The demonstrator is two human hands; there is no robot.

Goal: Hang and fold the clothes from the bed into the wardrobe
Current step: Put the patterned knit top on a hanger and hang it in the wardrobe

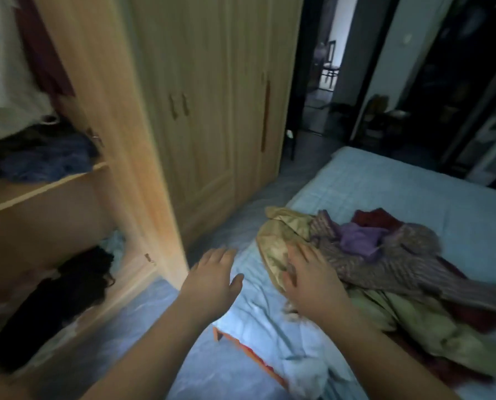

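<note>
Left hand: the left hand (212, 280) hangs palm down over the near edge of the bed. Its fingers (223, 255) are straight and slightly spread, and they hold nothing.
Right hand: the right hand (313, 284) is palm down at the near end of the heap, over the gold satin cloth. Its fingers (298, 254) are extended and apart and grip nothing. Whether it presses the cloth cannot be told.
Clothes: a loose heap of clothes (379, 284) lies on the bed. The gold satin cloth (272, 243) is nearest the wardrobe, and a brown-and-mauve striped garment (419, 264) lies across the middle. A purple knit piece (359, 239) is on top, with dark red cloth (370, 216) behind and pale green fabric (408, 321) on the near side.
Bed: the bed (414, 183) has a light blue quilted cover and stands to the right of the wardrobe.
Wardrobe: the light wooden wardrobe (200, 111) is at left, with its open door (119, 125). A white garment (4, 59) and a maroon garment (44, 47) hang at the top. Crumpled blue clothes (50, 160) lie on a shelf (53, 183), with black garments (68, 287) below.
Floor: a blue marbled floor (143, 307) runs between the wardrobe and the bed.
</note>
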